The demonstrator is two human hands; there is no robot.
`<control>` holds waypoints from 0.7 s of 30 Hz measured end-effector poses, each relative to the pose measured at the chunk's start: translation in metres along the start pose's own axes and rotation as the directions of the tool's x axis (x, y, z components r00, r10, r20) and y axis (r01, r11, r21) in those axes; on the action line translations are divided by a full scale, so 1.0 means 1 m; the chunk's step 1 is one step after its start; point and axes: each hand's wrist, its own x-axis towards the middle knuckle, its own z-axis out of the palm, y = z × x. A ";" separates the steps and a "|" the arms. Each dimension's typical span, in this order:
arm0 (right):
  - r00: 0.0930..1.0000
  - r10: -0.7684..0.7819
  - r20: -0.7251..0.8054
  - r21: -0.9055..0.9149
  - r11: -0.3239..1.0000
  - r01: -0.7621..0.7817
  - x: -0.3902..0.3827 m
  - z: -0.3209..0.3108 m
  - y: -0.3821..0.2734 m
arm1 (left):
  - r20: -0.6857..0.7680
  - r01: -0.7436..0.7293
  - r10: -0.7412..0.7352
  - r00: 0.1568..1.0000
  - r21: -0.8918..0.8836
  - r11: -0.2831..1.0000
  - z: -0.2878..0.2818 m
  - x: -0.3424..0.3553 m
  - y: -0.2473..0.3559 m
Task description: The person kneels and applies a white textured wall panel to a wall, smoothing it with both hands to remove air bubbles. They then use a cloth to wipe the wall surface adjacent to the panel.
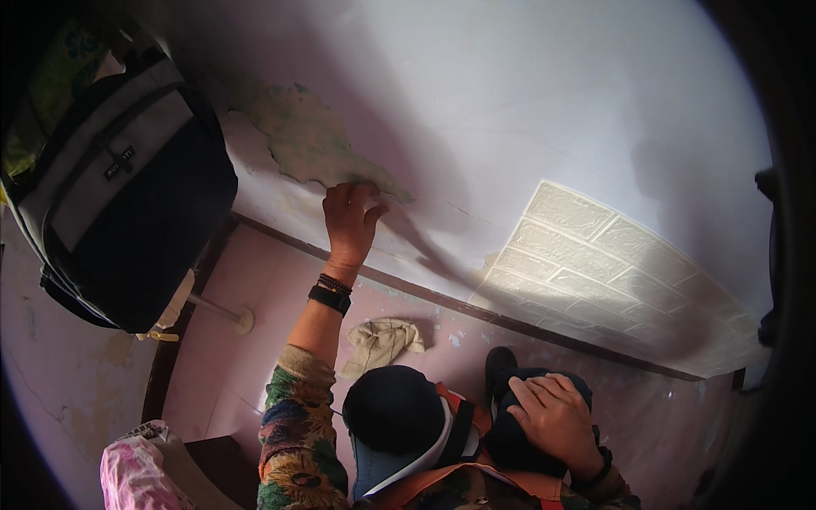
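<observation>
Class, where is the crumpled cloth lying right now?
In the head view, the crumpled cloth lies on the pink floor left of centre, just below the dark skirting strip and beside the left forearm.

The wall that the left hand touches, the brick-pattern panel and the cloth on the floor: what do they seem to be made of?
Wall: seemingly painted plaster, matte; the pale paint has flaked off in a greenish patch where the left hand touches it.
Brick-pattern panel: probably embossed foam or plastic sheet, cream; its raised bricks look soft-edged.
Cloth: woven fabric, beige, crumpled.
</observation>
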 end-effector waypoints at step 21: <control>1.000 -0.023 -0.002 0.072 0.997 0.023 0.005 0.002 0.004 | 0.073 -0.032 0.029 0.997 0.045 0.998 0.004 -0.007 0.011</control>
